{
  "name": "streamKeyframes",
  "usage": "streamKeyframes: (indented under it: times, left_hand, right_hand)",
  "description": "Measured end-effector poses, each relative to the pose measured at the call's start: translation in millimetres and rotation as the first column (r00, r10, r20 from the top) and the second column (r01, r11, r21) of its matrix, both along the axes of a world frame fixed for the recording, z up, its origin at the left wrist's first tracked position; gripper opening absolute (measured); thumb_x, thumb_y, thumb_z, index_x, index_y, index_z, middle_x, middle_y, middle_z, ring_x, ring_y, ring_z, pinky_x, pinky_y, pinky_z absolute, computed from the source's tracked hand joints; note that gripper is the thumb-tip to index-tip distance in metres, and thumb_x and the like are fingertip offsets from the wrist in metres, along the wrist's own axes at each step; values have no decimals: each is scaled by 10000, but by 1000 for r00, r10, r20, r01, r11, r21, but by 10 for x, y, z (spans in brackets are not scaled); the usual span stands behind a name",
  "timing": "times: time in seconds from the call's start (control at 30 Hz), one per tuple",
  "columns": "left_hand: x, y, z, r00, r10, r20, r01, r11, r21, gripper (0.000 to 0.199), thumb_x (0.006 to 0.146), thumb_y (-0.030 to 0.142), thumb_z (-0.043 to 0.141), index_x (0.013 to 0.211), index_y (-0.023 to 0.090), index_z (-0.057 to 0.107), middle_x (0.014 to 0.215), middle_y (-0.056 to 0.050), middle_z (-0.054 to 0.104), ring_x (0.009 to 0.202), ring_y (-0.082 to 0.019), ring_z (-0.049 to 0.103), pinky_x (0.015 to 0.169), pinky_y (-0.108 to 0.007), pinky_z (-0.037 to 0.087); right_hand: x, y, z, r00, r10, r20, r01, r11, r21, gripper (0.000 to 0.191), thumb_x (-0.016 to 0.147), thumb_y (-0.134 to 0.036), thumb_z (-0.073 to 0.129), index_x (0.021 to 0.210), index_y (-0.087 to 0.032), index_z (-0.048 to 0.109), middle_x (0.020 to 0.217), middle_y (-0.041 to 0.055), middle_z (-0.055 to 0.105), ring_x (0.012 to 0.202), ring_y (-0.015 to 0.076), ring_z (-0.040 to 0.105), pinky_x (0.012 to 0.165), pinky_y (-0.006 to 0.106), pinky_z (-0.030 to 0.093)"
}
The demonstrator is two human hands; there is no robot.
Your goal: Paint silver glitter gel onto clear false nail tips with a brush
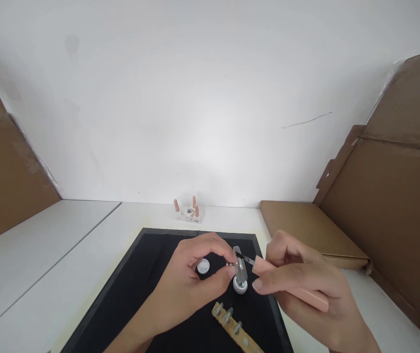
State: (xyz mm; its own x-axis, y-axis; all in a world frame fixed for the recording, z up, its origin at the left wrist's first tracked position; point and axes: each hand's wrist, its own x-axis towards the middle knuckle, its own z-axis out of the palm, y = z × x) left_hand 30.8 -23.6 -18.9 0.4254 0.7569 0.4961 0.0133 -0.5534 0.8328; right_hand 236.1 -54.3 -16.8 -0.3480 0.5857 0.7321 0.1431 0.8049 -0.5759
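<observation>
My left hand (pixel 204 274) pinches a small metallic piece at the edge of a clear nail tip (pixel 241 269), just above a small white round jar (pixel 240 285). My right hand (pixel 301 284) is closed round a pink brush handle (pixel 290 284), whose dark bristles touch or nearly touch the upper part of the clear tip. A white round lid (pixel 203 266) lies on the black mat (pixel 136 274) beside my left fingers. Below the hands, a wooden strip (pixel 236 329) carries several clear tips.
Several pink-capped bottles stand in a clear holder (pixel 189 214) at the back of the white table (pixel 95 255). A flat cardboard box (pixel 308 230) lies at the back right. Cardboard panels (pixel 397 196) rise at both sides, with a white wall behind.
</observation>
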Motion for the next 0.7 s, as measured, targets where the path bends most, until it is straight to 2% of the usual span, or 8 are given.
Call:
streamKeyframes:
  times: [0.1, 0.23, 0.33, 0.5, 0.57, 0.7]
  left_hand:
    - [-3, 10, 7, 1000, -3, -8, 3, 1000, 4, 127, 829, 82, 641, 841, 198, 688, 803, -3, 664, 758, -138, 607, 705, -256, 464]
    - [-9, 5, 29, 1000, -7, -17, 7, 1000, -5, 112, 823, 86, 645, 829, 187, 691, 787, -8, 661, 735, -139, 602, 692, -262, 461]
    - [-10, -4, 51, 1000, -7, -23, 7, 1000, -17, 114, 816, 79, 641, 816, 179, 695, 772, -10, 660, 720, -139, 602, 682, -263, 458]
    - [-14, 3, 70, 999, -22, -23, 21, 999, -34, 125, 818, 73, 631, 808, 182, 690, 763, -5, 657, 713, -138, 600, 680, -262, 456]
    - [-20, 3, 67, 999, -29, -23, 29, 999, -41, 135, 815, 61, 626, 812, 181, 688, 771, -7, 661, 717, -137, 606, 687, -262, 460]
    - [-33, -13, 47, 1000, -26, 14, 27, 999, -32, 166, 813, 30, 610, 812, 186, 667, 786, -3, 662, 726, -132, 613, 698, -258, 471]
  right_hand:
    - [9, -2, -17, 998, 49, -34, -51, 996, -68, 504, 887, 26, 454, 1077, -361, 716, 774, -24, 308, 654, 127, 374, 526, 269, 310]
    - [3, -9, 9, 990, 122, -70, -128, 987, -97, 361, 993, -190, 422, 1092, -353, 728, 764, -18, 278, 648, 140, 361, 506, 273, 310]
    - [-11, -17, 29, 988, 136, -74, -142, 986, -82, 321, 1007, -318, 429, 1063, -332, 745, 753, -22, 250, 632, 131, 344, 492, 262, 300]
    - [-22, -26, 37, 988, 132, -81, -138, 988, -75, 334, 1009, -273, 420, 1025, -311, 752, 757, -24, 237, 626, 125, 347, 492, 263, 299]
    - [-5, -23, 49, 994, 79, -80, -82, 996, -34, 313, 991, -211, 450, 1007, -312, 746, 741, -25, 266, 598, 119, 357, 482, 262, 302]
    - [63, -21, 75, 993, -79, -89, 86, 993, 84, 239, 916, -137, 565, 1012, -297, 713, 683, -16, 478, 579, 127, 446, 474, 257, 374]
